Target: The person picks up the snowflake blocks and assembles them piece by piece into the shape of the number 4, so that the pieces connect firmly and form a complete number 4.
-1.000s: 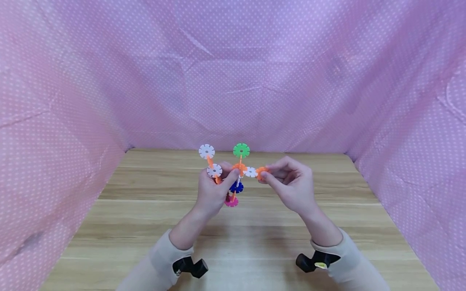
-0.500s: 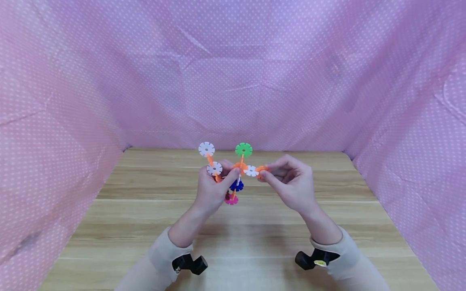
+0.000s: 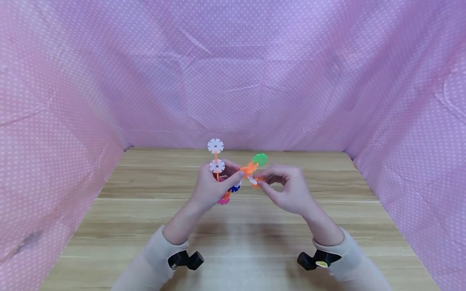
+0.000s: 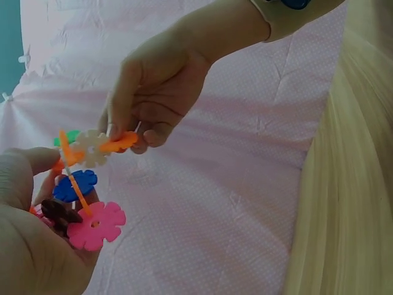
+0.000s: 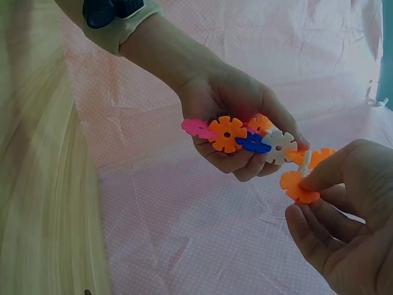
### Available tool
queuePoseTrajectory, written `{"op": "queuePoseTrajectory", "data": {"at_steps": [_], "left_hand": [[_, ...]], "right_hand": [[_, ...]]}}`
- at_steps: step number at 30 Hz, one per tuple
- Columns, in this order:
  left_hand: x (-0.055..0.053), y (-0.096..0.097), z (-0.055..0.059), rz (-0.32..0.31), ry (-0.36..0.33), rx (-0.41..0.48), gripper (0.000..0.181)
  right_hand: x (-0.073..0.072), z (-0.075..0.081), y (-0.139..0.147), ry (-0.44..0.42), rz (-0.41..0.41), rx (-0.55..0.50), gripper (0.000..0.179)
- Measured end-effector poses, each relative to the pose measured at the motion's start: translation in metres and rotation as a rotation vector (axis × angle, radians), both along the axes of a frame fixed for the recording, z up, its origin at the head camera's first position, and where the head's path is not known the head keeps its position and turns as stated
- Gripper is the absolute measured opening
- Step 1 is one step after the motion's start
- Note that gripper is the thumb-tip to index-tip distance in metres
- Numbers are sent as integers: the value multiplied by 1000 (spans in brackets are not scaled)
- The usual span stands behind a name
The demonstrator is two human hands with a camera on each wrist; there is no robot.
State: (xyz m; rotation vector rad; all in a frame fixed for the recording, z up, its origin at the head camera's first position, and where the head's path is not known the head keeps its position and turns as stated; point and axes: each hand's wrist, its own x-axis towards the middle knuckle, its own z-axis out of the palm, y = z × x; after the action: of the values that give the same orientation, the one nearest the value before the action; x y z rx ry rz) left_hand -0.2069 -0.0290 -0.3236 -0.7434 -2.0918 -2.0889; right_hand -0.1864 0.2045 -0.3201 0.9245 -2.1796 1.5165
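Above the table, my left hand (image 3: 207, 188) grips a linked figure of notched plastic snowflake discs between thumb and fingers. Two white discs (image 3: 215, 146) rise on its left, joined by orange ones. A green disc (image 3: 260, 159) leans out to the upper right. Lower down sit a blue disc (image 4: 75, 185), a pink disc (image 4: 98, 226) and a dark brown piece (image 4: 58, 215) near the left palm. My right hand (image 3: 289, 190) pinches an orange disc (image 5: 299, 186) at the right end, which is slotted onto a white disc (image 4: 93, 149). Fingers hide part of the figure's middle.
A wood-grain table (image 3: 240, 242) lies under both hands. Pink dotted cloth (image 3: 233, 81) hangs behind it and along both sides. A black device (image 3: 185, 260) is strapped at the left sleeve, and another black device (image 3: 316, 259) at the right one.
The figure has turned in the hands: the green disc has tipped right and down, and the white discs now stand more upright. My right hand has shifted slightly left and down, still pinching the orange disc.
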Motion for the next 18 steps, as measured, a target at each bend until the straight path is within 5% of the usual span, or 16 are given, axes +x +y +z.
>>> {"op": "queuePoseTrajectory", "data": {"at_steps": [12,18], "left_hand": [[-2,-10,3,-131,15,24,52],[-1,-2,-9,-195,-65,240,54]], "right_hand": [[-3,-15,-3,-212,50,-202,11],[-5,-16,-6,-188,13,-307,13]]}}
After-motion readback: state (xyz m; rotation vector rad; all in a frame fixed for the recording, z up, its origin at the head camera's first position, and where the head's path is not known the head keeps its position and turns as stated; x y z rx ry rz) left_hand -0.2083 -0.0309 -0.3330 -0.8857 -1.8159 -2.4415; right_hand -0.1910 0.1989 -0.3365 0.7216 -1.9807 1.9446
